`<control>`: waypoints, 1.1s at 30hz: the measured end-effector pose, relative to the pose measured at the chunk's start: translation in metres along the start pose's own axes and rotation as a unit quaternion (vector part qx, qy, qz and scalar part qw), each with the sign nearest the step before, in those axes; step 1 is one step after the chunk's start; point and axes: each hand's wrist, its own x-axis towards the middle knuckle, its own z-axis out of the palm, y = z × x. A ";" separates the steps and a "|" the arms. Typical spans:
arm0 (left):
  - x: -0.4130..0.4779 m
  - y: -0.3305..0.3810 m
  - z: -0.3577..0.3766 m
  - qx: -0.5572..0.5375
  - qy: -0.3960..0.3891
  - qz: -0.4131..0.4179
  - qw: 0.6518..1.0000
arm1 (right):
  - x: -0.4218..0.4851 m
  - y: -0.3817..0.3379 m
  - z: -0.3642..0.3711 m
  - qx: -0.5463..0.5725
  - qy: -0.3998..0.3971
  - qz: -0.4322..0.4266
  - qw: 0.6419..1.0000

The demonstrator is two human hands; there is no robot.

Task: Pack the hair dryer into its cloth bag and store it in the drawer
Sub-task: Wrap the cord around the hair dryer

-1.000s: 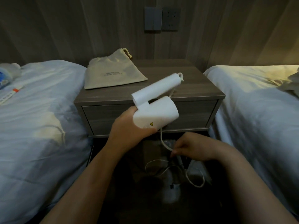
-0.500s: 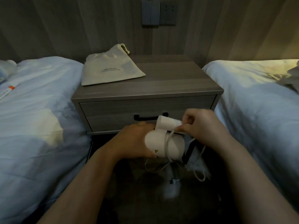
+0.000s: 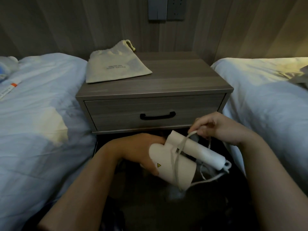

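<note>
A white folding hair dryer (image 3: 181, 161) hangs low in front of the nightstand, its handle folded along the barrel. My left hand (image 3: 143, 150) grips the barrel's left end. My right hand (image 3: 215, 127) pinches the white cord (image 3: 177, 157), which loops across the dryer's body and trails off its handle end toward the floor. The beige drawstring cloth bag (image 3: 115, 67) lies flat on the left of the nightstand top (image 3: 183, 77). The drawer (image 3: 126, 112) below is closed, with a black handle (image 3: 157, 116) at its middle.
A bed with white bedding (image 3: 41, 114) flanks the nightstand on the left, another bed (image 3: 266, 97) on the right. A small tube with an orange band (image 3: 10, 89) lies on the left bed. Wall switch and socket (image 3: 166, 8) sit above. The floor below is dark.
The dryer has come down from nightstand height to below the drawer. My right hand rose from the floor with the cord and has laid a loop of it over the dryer.
</note>
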 end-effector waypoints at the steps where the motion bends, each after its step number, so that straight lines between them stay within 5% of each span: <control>1: 0.000 0.001 0.000 -0.016 -0.008 0.009 1.000 | 0.000 0.002 0.000 0.053 0.006 -0.001 0.999; 7: -0.006 0.007 -0.003 -0.165 0.018 0.066 0.984 | 0.013 0.020 0.007 0.250 0.085 0.043 0.964; 10: -0.003 0.006 -0.002 -0.268 0.087 0.081 0.956 | 0.023 0.030 0.021 0.322 0.144 0.049 0.935; 15: 0.005 0.001 -0.004 -0.399 0.244 0.063 0.882 | 0.031 0.021 0.036 0.367 0.121 -0.046 0.921; 23: 0.012 0.003 -0.005 -0.428 0.360 0.000 0.829 | 0.031 0.014 0.044 0.255 0.161 -0.004 0.953; 29: 0.018 0.008 -0.004 -0.315 0.441 -0.042 0.840 | 0.022 0.003 0.039 0.168 0.148 0.054 0.973; 33: 0.008 -0.001 -0.016 -0.301 0.506 -0.074 0.805 | 0.016 -0.008 0.041 0.118 0.134 0.055 0.982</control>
